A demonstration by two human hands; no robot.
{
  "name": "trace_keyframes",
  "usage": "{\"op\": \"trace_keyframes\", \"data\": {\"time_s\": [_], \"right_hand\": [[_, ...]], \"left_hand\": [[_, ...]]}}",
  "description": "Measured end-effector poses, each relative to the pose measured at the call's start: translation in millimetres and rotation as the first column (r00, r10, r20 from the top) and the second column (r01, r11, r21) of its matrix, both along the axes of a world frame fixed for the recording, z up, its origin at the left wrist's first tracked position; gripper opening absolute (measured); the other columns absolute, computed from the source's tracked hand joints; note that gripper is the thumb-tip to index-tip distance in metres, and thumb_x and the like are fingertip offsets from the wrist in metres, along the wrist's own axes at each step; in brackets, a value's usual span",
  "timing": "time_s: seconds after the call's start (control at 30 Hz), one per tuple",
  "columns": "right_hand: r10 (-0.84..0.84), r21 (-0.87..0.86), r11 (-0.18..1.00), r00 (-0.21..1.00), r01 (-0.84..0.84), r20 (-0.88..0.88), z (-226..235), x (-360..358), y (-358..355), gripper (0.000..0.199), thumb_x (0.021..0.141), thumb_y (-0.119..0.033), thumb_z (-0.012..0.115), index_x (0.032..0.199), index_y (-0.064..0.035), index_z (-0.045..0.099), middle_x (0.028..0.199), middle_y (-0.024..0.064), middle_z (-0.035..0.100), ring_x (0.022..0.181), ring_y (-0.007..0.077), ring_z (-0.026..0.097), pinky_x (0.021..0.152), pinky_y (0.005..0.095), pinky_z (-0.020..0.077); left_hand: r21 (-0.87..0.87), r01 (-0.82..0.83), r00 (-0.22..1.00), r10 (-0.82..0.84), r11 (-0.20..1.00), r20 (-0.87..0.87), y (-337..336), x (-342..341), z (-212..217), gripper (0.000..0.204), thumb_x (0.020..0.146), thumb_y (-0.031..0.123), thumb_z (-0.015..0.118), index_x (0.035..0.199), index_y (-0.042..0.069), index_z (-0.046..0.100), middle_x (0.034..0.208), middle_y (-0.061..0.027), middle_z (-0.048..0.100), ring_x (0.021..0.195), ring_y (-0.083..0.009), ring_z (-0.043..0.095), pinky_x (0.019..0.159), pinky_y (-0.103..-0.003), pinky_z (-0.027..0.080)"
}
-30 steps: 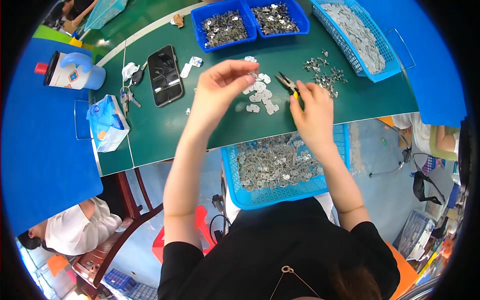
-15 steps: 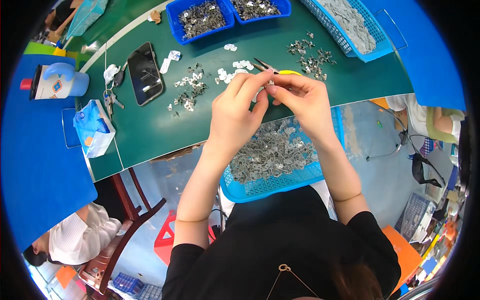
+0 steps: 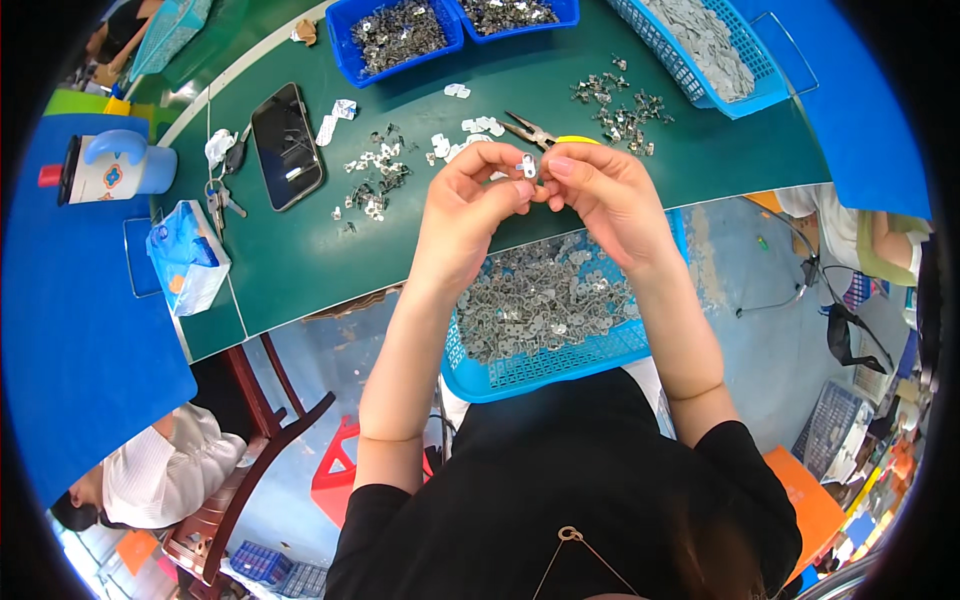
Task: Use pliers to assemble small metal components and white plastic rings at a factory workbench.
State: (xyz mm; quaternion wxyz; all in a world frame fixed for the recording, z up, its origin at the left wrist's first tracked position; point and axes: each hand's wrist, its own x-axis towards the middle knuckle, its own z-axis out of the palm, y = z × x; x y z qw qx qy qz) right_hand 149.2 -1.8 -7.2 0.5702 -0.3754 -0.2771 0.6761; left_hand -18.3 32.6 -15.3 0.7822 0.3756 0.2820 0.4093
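Left hand (image 3: 470, 195) has thumb and index pinching a small metal part (image 3: 528, 166), held up over the front edge of the green table (image 3: 300, 270). Right hand (image 3: 610, 195) is right beside it, fingers curled, thumb and index tips at the part's right side; can't tell whether they grip it too. Hands nearly meet at the fingertips, palms apart. Pliers (image 3: 535, 132) just beyond the right hand, jaws pointing up-left, yellow handle running in behind the knuckles; can't tell if they lie on the table or rest against the hand. White plates (image 3: 465, 138) are scattered just past the left hand. Loose clips (image 3: 378, 180) lie left of that hand, more clips (image 3: 627, 118) past the right one. Under both forearms, at the lap, a light-blue basket (image 3: 500, 385) full of grey metal parts. Far side: two dark-blue bins (image 3: 400, 68) side by side, loaded with small metal pieces, and a blue mesh tray (image 3: 690, 70) of flat grey plates at upper right. Left end of table: phone (image 3: 287, 145), keys (image 3: 217, 205), tissue pack (image 3: 187, 258). Mug (image 3: 118, 165) further left. Person in white (image 3: 165, 470) at lower left, by a brown chair (image 3: 255, 460).
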Motion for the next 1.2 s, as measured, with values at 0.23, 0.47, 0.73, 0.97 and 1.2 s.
{"op": "trace_keyframes", "data": {"time_s": [0.23,0.47,0.73,0.97,1.2], "right_hand": [[-0.075,0.076,0.996,0.903,0.047,0.423,16,-9,-2,0.020,0.084,-0.010,0.063,0.098,0.0039,0.064,0.080,0.0068,0.063,0.068,0.0113,0.057,0.062,0.0236,0.0471],[-0.082,0.083,0.995,0.943,0.059,0.324,13,-5,-4,0.018,0.083,-0.010,0.063,0.095,0.0038,0.066,0.083,0.0092,0.065,0.071,0.0131,0.061,0.066,0.0257,0.0504],[0.109,-0.064,0.993,0.986,-0.102,0.126,18,2,-4,0.018,0.085,-0.011,0.061,0.095,0.0029,0.063,0.089,0.0090,0.064,0.074,0.0154,0.062,0.064,0.0281,0.0531],[0.234,-0.129,0.966,0.971,-0.226,0.054,17,8,-3,0.015,0.083,-0.008,0.062,0.095,0.0001,0.058,0.088,0.0089,0.063,0.073,0.0154,0.064,0.063,0.0271,0.0554],[0.158,-0.030,0.987,0.929,-0.157,0.334,26,10,-7,0.014,0.079,0.002,0.063,0.093,0.0031,0.062,0.084,0.0107,0.065,0.073,0.0164,0.065,0.066,0.0274,0.0553]], "left_hand": [[0.886,-0.025,0.681,0.657,0.462,-0.323,-8,11,4,0.019,0.069,-0.003,0.067,0.085,0.006,0.064,0.085,-0.0072,0.058,0.075,-0.0200,0.060,0.063,-0.028,0.049],[0.833,-0.192,0.732,0.641,0.519,-0.231,-11,13,2,0.029,0.065,-0.007,0.068,0.090,0.005,0.063,0.085,-0.0071,0.061,0.073,-0.0211,0.061,0.064,-0.028,0.049],[0.999,0.005,0.709,0.705,0.043,-0.034,-6,8,2,0.034,0.066,-0.008,0.067,0.097,0.004,0.061,0.088,-0.0073,0.065,0.080,-0.0226,0.064,0.066,-0.031,0.052],[0.980,0.171,0.754,0.654,-0.101,-0.064,3,-4,8,0.036,0.065,-0.007,0.072,0.096,0.004,0.060,0.088,-0.0085,0.066,0.078,-0.0226,0.065,0.064,-0.029,0.052],[0.959,0.204,0.794,0.539,0.198,-0.280,0,-6,16,0.031,0.067,-0.008,0.068,0.095,0.001,0.059,0.085,-0.0079,0.065,0.075,-0.0181,0.064,0.065,-0.027,0.051]]}}
